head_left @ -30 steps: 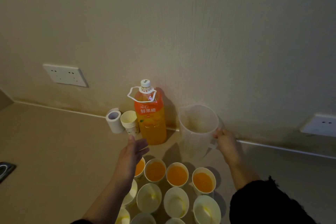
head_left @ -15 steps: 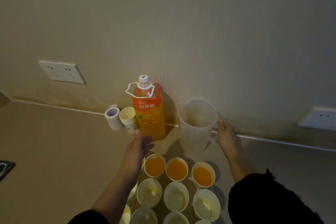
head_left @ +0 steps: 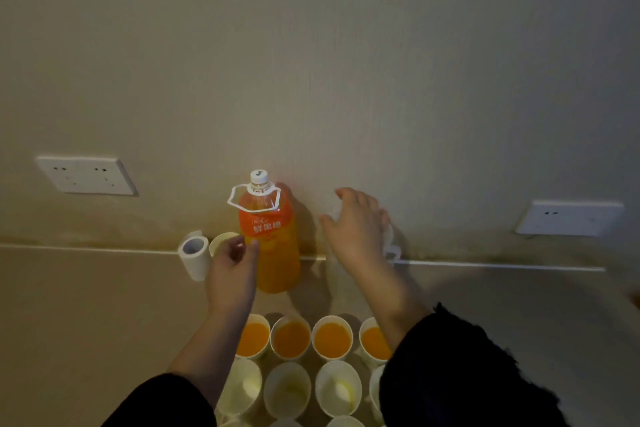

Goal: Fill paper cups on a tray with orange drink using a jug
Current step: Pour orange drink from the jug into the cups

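The jug [head_left: 391, 246] stands on the tabletop [head_left: 86, 322] at the seam where it meets the wall, just right of the orange drink bottle [head_left: 270, 246]. It is mostly hidden by the right hand [head_left: 356, 236]. That hand is above its mouth with fingers spread and straight; whether it touches the rim I cannot tell. The left hand [head_left: 232, 263] is at the bottle's left flank, fingers loosely curled and not wrapped round anything. Only a narrow gap separates bottle and jug.

Nearer the person, a row of four filled cups [head_left: 291, 338] holds orange drink, rims almost touching. Behind that row toward the person sit empty cups [head_left: 287, 388], equally close-packed. Both forearms pass over the outer cups. I cannot make out a tray edge beneath them.

Left of the bottle, a spare cup stack [head_left: 221, 241] and a paper roll [head_left: 194, 253] sit by the wall. Bare tabletop stretches wide to the left and right of the cups.
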Demonstrator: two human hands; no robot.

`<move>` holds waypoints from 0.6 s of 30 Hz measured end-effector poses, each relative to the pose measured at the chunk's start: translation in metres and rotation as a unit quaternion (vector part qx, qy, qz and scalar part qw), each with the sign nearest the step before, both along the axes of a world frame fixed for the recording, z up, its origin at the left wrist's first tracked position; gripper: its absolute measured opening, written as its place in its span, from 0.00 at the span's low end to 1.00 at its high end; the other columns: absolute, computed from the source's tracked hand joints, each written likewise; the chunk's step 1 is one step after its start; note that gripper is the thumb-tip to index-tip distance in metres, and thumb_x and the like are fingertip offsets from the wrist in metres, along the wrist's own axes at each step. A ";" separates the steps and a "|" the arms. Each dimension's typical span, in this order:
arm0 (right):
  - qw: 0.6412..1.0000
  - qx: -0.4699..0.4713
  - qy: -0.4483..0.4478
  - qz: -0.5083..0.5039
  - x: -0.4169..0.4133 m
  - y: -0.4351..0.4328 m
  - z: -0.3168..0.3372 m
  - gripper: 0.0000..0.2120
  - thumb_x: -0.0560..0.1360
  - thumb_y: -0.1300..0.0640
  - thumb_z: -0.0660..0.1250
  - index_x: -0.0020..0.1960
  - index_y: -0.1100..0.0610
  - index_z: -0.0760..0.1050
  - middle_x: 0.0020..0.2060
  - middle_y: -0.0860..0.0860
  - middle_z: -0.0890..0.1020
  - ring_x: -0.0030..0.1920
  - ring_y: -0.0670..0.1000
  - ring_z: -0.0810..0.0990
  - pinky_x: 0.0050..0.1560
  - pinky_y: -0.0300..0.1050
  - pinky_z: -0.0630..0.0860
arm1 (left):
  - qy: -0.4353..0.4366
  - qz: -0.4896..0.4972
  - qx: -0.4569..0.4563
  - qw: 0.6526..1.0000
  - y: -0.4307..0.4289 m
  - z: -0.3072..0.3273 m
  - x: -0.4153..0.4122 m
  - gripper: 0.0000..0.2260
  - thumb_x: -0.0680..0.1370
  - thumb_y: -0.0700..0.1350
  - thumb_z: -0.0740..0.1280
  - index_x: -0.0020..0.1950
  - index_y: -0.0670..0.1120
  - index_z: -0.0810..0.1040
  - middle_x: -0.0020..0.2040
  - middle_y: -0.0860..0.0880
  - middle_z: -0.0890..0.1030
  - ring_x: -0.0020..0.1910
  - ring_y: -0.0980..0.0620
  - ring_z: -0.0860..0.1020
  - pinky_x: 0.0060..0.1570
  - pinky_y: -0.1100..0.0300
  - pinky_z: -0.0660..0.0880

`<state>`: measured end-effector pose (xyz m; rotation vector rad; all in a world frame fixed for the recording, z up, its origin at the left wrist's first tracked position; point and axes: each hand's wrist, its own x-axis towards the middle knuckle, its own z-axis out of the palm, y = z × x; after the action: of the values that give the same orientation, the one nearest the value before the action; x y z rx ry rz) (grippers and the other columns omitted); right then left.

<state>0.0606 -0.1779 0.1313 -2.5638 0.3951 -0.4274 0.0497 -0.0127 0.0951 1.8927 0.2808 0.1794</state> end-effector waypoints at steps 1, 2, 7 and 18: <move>1.000 -0.022 0.006 0.004 0.004 0.013 0.007 0.22 0.77 0.44 0.61 0.69 0.49 0.66 0.68 0.48 0.70 0.71 0.51 0.62 0.72 0.59 0.54 | -0.003 0.011 0.016 1.000 0.002 0.003 0.008 0.20 0.78 0.52 0.65 0.67 0.44 0.71 0.60 0.44 0.77 0.58 0.45 0.75 0.55 0.51 0.72; 0.999 -0.039 0.012 0.009 0.010 0.025 0.014 0.22 0.77 0.43 0.60 0.68 0.49 0.67 0.68 0.48 0.71 0.71 0.52 0.62 0.72 0.60 0.52 | -0.006 0.017 0.033 0.999 0.004 0.005 0.017 0.24 0.76 0.52 0.68 0.69 0.44 0.69 0.63 0.43 0.75 0.60 0.43 0.74 0.57 0.49 0.73; 0.995 -0.074 0.056 0.033 0.038 0.069 0.040 0.17 0.79 0.44 0.57 0.63 0.50 0.73 0.62 0.49 0.76 0.67 0.53 0.66 0.70 0.64 0.50 | -0.051 -0.040 0.064 0.996 0.009 0.019 0.048 0.32 0.69 0.47 0.76 0.69 0.44 0.67 0.65 0.42 0.73 0.65 0.40 0.70 0.62 0.48 0.68; 0.986 -0.049 0.157 0.024 0.086 0.096 0.044 0.22 0.78 0.40 0.55 0.65 0.52 0.70 0.62 0.53 0.75 0.64 0.57 0.69 0.62 0.58 0.60 | -0.046 -0.153 0.079 0.984 0.005 0.008 0.085 0.36 0.72 0.53 0.71 0.75 0.49 0.57 0.71 0.46 0.69 0.67 0.43 0.70 0.61 0.48 0.70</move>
<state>0.1461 -0.0818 0.1758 -2.7354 0.4309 -0.0226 0.1351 -0.0073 0.1027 2.0509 -0.0909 0.0837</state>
